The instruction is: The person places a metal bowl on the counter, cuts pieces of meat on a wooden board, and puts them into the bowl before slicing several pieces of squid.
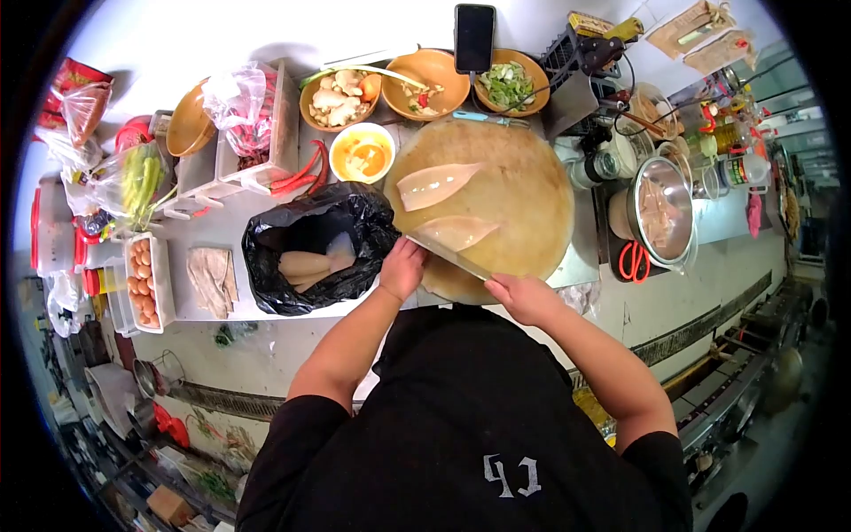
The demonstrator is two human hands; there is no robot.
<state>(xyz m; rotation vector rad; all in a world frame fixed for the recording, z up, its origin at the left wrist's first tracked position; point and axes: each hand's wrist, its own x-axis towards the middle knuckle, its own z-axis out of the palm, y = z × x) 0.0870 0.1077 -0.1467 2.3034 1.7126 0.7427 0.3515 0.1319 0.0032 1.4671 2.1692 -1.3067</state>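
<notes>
Right hand [525, 300] closes around one end of the knife [452, 256] while left hand [403, 269] curls at the other, seemingly steadying it, its exact pinch unclear, with two pale squid pieces [441, 184] within reach just beyond, flat on the round board [527, 195].

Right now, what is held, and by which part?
A knife, by its right end, in the right grip; the left grip meets its left end.

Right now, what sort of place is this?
Most likely a commercial kitchen: a big round chopping board with pale, squid-like pieces on it, a tray of eggs, and a steel bowl of cut food on the counter.
</notes>
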